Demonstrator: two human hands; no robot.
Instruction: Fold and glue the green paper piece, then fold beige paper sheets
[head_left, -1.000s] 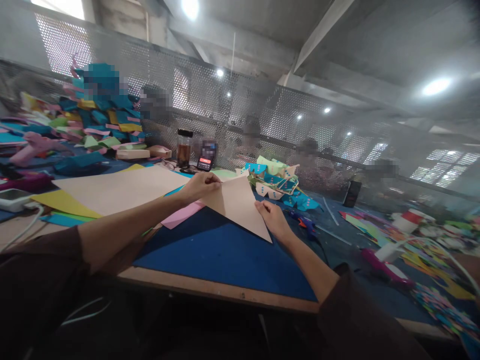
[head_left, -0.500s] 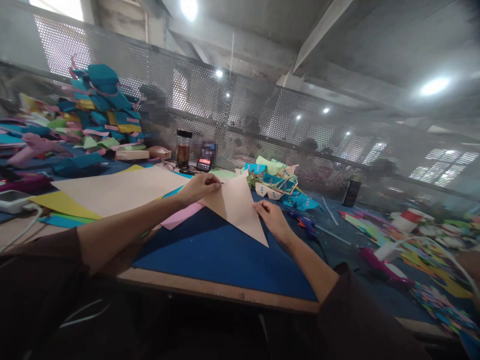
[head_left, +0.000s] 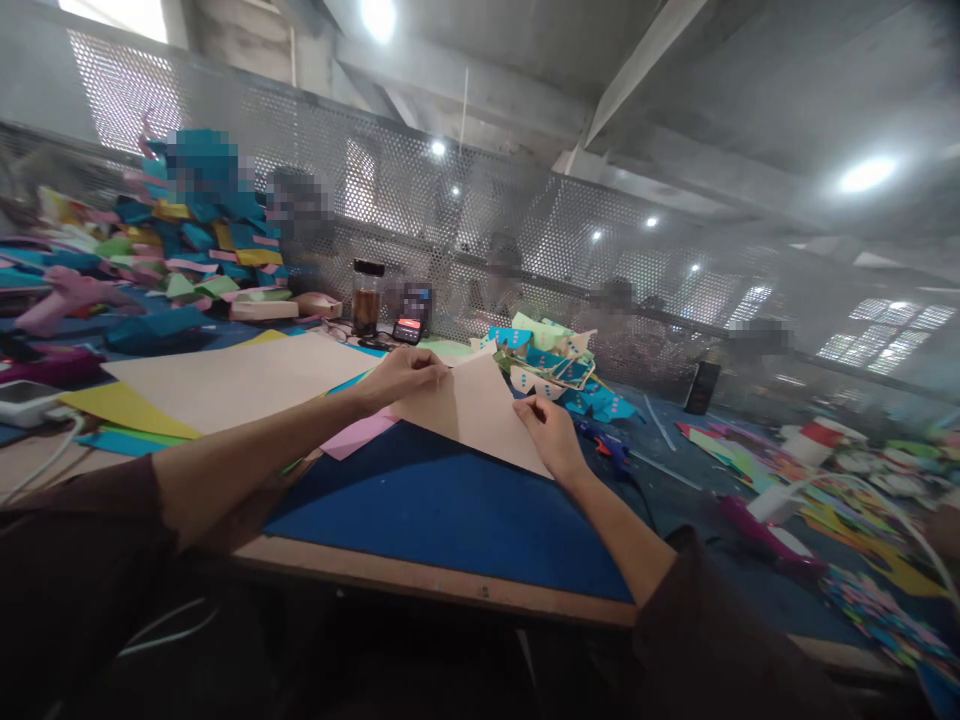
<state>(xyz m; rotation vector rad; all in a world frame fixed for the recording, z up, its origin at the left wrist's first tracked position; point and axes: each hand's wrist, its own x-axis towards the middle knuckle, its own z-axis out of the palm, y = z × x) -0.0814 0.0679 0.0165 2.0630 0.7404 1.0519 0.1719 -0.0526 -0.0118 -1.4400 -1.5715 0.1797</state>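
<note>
A cream sheet of paper (head_left: 480, 410) is held between my two hands over the blue table mat (head_left: 420, 510). My left hand (head_left: 409, 378) pinches its upper left part, thumb and fingers pressed together. On the right edge, my right hand (head_left: 551, 430) grips the same sheet with closed fingertips. A shadow falls across the sheet's left side. Just left of it lies a pink sheet (head_left: 360, 434). Under my left forearm is a larger cream sheet (head_left: 240, 378) on top of a yellow sheet (head_left: 127, 408) and other coloured ones.
Behind stand a lidded drink bottle (head_left: 366, 305) and a phone (head_left: 412, 315). Folded dotted paper pieces (head_left: 547, 360) are heaped beyond my right hand, with a blue glue gun (head_left: 611, 448) nearby. Coloured paper pieces (head_left: 217, 245) are piled at left. A power strip (head_left: 772, 535) lies right.
The cream sheet has turned slightly, its near corner swinging right and away from me. My right hand has shifted a little right, and my left hand has moved slightly right too.
</note>
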